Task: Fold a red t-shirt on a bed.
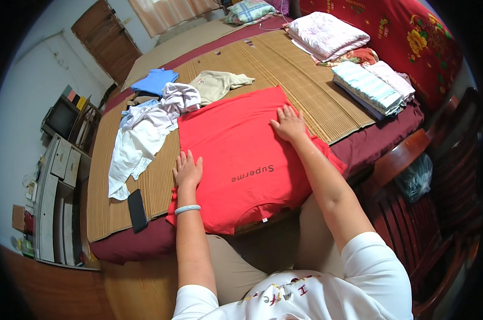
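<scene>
A red T-shirt (pixel 233 148) with dark lettering lies spread out on the bamboo mat (pixel 257 56) that covers the bed. Its neckline faces me and hangs over the bed's front edge. Flat on the shirt's left side rests my left hand (pixel 188 170), fingers apart, with a pale bangle on the wrist. My right hand (pixel 288 124) presses palm down near the far right part of the shirt, fingers also spread. Neither hand grips any cloth. Left of the shirt lie a crumpled white garment (pixel 135 148), a beige garment (pixel 215 84) and a blue folded garment (pixel 155 81).
A black smartphone (pixel 137 212) lies at the bed's front edge. Folded clothes (pixel 367 86) are stacked at the right, with a folded quilt (pixel 327 34) behind them. To my right stands a wooden chair (pixel 405 228) with a plastic bag (pixel 415 178). A desk (pixel 53 204) is at far left.
</scene>
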Tool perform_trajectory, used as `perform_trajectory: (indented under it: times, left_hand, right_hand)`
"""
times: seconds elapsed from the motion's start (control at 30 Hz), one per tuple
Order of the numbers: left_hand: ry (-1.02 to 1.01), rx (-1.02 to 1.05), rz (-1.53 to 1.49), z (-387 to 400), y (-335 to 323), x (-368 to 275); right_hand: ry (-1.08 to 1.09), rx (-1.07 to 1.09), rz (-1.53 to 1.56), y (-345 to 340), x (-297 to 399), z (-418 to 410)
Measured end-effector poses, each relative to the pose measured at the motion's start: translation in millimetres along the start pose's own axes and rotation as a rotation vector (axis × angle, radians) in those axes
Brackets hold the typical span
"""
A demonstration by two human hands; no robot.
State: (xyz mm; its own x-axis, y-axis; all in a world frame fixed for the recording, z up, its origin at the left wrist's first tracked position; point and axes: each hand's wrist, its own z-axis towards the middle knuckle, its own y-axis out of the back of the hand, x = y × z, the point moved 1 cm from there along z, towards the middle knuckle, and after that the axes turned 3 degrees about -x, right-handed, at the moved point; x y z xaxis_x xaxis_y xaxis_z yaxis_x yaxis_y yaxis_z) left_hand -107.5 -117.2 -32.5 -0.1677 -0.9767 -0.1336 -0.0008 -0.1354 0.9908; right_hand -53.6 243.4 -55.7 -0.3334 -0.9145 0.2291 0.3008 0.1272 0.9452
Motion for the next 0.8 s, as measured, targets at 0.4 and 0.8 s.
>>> perform_trajectory:
  times: [0.4,0.8]
  left_hand:
    - [-0.292,-0.001,-0.054,-37,-1,-70]
    - [-0.174,-0.017,0.065,-30,-1,-20]
  right_hand:
    - [0.370,0.174,0.172,16,76,-60]
    - [0.235,-0.050,-0.103,13,-13,-46]
